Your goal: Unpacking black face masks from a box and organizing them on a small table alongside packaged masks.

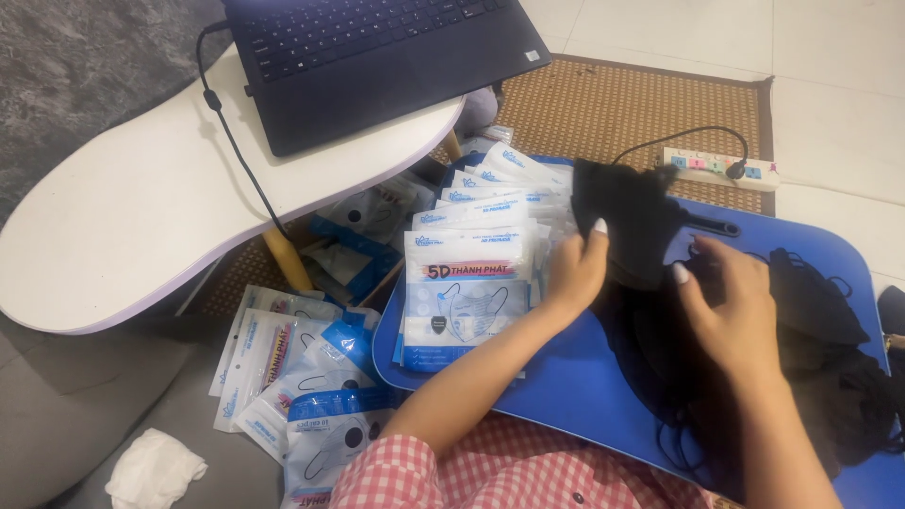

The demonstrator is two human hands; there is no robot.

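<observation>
View from above of a person seated at a blue plastic lap tray (566,386). The left hand (577,269) is raised over the tray with fingers curled, pinching the lower edge of a black fabric face mask (627,217), which hangs upright just above the tray surface. The right hand (731,311) lies to the right of it, fingers loosely bent and resting on a loose heap of black face masks (820,339) spread across the right half of the tray; whether it grips one cannot be told. On the left half of the tray stands a fanned row of white and blue printed mask packets (467,292), overlapping one another. More flat mask packets (292,377) lie scattered on the floor beside the tray. A white curved low table (123,226) carries a dark open laptop (377,57) with a black cable. A white power strip (721,168) rests on a woven brown mat (613,104). A crumpled white tissue (156,468) lies at lower left.
</observation>
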